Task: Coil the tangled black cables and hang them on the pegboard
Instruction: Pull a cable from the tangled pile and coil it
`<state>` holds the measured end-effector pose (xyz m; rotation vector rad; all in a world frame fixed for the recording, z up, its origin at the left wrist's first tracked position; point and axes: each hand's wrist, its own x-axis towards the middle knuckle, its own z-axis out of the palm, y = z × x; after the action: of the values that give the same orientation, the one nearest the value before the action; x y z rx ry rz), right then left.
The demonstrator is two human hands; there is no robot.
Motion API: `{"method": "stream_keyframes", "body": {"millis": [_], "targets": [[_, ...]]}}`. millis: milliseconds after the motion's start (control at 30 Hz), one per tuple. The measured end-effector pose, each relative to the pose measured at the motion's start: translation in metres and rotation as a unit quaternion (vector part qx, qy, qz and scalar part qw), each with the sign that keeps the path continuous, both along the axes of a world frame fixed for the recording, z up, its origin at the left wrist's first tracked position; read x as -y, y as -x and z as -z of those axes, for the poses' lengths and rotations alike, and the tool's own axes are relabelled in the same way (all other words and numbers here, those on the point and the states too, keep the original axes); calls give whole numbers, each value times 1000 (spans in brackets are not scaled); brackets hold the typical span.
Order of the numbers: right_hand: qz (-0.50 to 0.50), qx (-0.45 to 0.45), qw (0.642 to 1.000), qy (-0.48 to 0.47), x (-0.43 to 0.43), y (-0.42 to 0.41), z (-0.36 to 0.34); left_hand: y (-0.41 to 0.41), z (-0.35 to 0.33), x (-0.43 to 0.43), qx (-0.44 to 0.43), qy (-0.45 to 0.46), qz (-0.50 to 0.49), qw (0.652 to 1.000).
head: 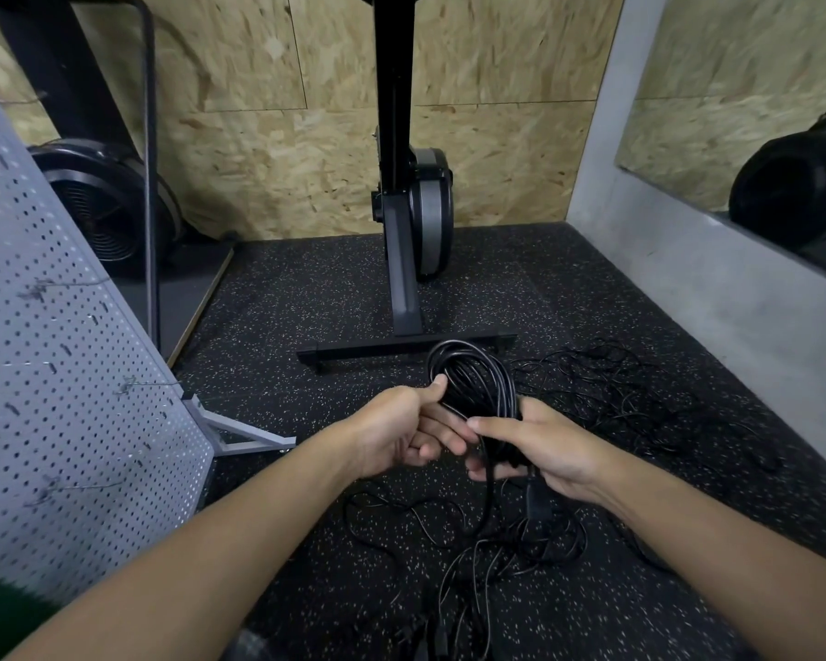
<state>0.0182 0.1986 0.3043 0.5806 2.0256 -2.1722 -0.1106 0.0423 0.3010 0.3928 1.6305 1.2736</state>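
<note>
Grey perforated sheet-metal pegboard (68,350) along the left edge, leaning, propped on a pale angled steel foot (244,436); thin wire hooks poking from some holes. Behind it, round black vented fan housing (106,202). Rough flaky chipboard wall (258,136) at the back. Centre: black upright exercise machine (401,240) with a flat crossbar base, on black rubber floor (306,288) flecked with pale specks. Strip of that floor between pegboard foot and left forearm.

Just in front of the crossbar, glossy black cable coil (473,379), many loops, held above the floor. Left hand (401,431) gripping the coil's near side, thumb on top. Right hand (549,450) wrapped round the gathered loops, thumb across.

Loose thin black cable tangle (616,393) strewn on the floor to the right, more strands under both hands. Smooth grey concrete wall (687,279) closing the right side.
</note>
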Motion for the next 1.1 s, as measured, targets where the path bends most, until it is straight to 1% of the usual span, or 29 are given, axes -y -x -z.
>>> {"method": "stream_keyframes", "body": {"millis": [100, 200, 267, 367, 400, 467, 500, 533, 600, 667, 800, 833, 867, 933, 1000, 1033, 1067, 1100], "targets": [[9, 8, 1000, -19, 2, -2, -1, 1, 3, 2, 58, -8, 17, 998], [29, 14, 999, -34, 0, -2, 0, 3, 8, 3, 71, -6, 46, 996], [40, 13, 998, -40, -1, 0, 0, -1, 8, 0, 28, -1, 49, 998], [90, 5, 995, -48, 0, 7, -1, -10, 14, -8, -137, 7, 19, 990], [113, 1, 992, -51, -1, 9, -2, -12, 16, -9, -164, 9, 17, 986], [148, -7, 987, -55, -6, 12, -5, -13, 20, -10, -161, 15, 59, 985], [164, -12, 985, -47, -8, 13, -7, -15, 22, -9, -154, 23, 109, 982], [179, -17, 983, -34, -12, 12, -9, -17, 23, -8, -166, 36, 170, 971], [195, -26, 980, -5, -17, 10, -10, -25, 25, -7, -241, 57, 271, 930], [194, -24, 981, -7, -19, 9, -8, -30, 26, -9, -330, 52, 296, 895], [229, -25, 973, -31, -31, 8, -6, -38, 12, -13, -428, 32, 280, 859], [239, -24, 970, -38, -36, 8, -7, -40, 5, -13, -463, 14, 264, 846], [240, -19, 969, -50, -41, 7, -7, -41, -2, -12, -509, -5, 243, 826], [207, 1, 974, -91, -49, 4, -7, -39, -15, -11, -593, -39, 193, 780], [147, 21, 979, -136, -50, 1, -5, -32, -24, -9, -646, -78, 151, 744], [115, 28, 982, -147, -48, 1, -4, -27, -26, -9, -660, -97, 131, 733], [86, 33, 985, -149, -46, 1, -4, -23, -27, -8, -663, -116, 110, 731], [61, 38, 987, -141, -42, 1, -5, -19, -27, -8, -656, -129, 88, 738]]}}
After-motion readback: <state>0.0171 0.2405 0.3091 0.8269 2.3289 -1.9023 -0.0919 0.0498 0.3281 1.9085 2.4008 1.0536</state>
